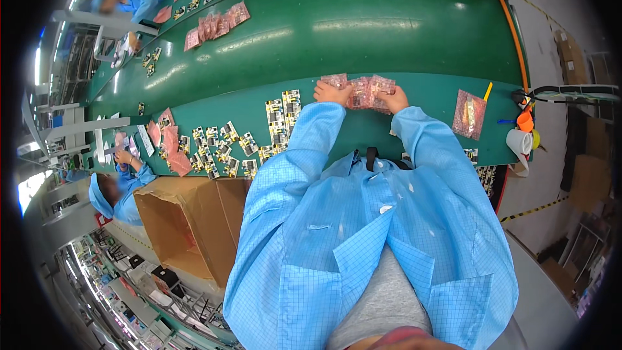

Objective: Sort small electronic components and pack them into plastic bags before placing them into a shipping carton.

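Head view, item: stack of pink bags (pixel 361 93) on the green desk (pixel 389 39), its long axis running left to right, straight ahead of me. I see left hand (pixel 330 93) and right hand (pixel 394 99) clamped on opposite ends, equally near.

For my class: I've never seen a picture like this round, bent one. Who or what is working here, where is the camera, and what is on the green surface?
There is no machine: a person in a blue coat works by hand. The one camera sits on their head looking down, and its wide lens bends edges. The left hand and right hand both hold a bunch of pink bags over a green conveyor belt. Small circuit boards lie to the left, another pink bag to the right. A cardboard box stands nearby.
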